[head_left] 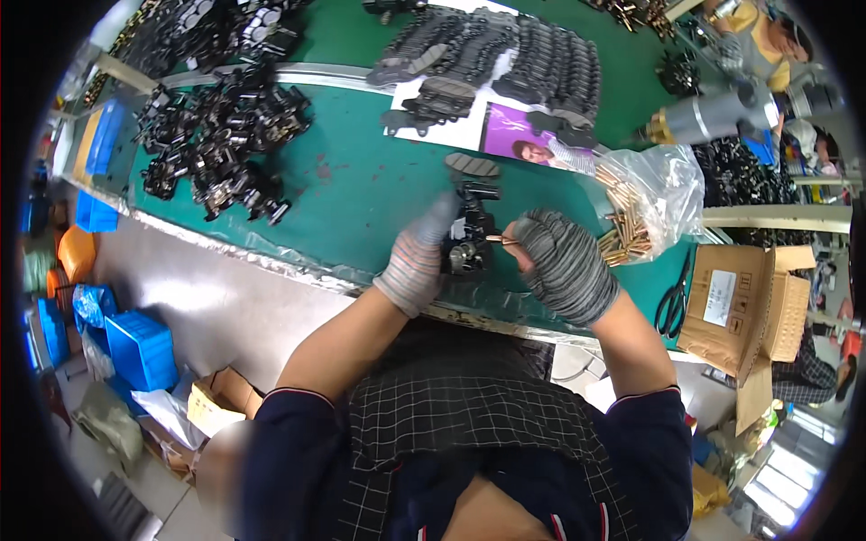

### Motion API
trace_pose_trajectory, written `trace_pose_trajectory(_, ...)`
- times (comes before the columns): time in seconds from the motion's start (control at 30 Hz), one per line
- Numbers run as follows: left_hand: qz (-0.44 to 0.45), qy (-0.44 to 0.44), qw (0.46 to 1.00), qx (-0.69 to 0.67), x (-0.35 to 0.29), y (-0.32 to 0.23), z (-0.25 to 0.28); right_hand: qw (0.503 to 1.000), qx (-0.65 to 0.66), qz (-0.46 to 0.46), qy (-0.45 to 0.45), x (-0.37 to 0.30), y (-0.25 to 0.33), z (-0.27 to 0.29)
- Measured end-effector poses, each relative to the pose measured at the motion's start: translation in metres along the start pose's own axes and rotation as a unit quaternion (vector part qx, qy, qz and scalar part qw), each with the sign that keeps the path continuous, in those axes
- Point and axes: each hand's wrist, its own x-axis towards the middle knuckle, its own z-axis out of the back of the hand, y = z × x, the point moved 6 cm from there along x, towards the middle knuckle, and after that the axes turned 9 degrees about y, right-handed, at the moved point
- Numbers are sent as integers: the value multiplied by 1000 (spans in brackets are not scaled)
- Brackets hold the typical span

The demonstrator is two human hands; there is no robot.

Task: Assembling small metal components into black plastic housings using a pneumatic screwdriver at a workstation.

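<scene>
A black brake caliper (pixel 468 256) stands near the table's front edge, in front of my body. My left hand (pixel 417 261), in a light grey striped glove, grips it from the left; its fingertips are somewhat blurred. From the right, my right hand (pixel 566 268), in a darker striped knitted glove, pinches a thin copper-coloured pin (pixel 502 240). The pin points left at the caliper; whether its tip touches is too small to tell. Just beyond the caliper lies a single dark brake pad (pixel 472 164).
Piled calipers (pixel 221 149) cover the table's left. Rows of brake pads (pixel 550 77) lie on paper at the back. A clear bag (pixel 672 185) with copper-coloured pins, black scissors (pixel 673 302) and an opened carton (pixel 731 307) are rightward. A grey power tool (pixel 713 117) sits behind; a co-worker (pixel 767 41) is far right.
</scene>
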Motion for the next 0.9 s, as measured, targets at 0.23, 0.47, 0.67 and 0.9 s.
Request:
trace_pose_trajectory(0.23, -103, 61, 988, 100, -11, -28, -10, 974, -190, 120, 10, 16, 57, 2)
trace_pose_trajectory(0.47, 75, 17, 984, -159, -17, -4, 11, 982, 106, 20, -156, 15, 62, 21)
trace_pose_trajectory(0.67, 65, 39, 983, -166, -10, -13, -7, 918, 309, 26, -248, 6, 44, -16)
trace_pose_trajectory(0.9, 82, 37, 983, -161, 3, -5, -16, 946, 16, 152, -287, 2, 43, -6)
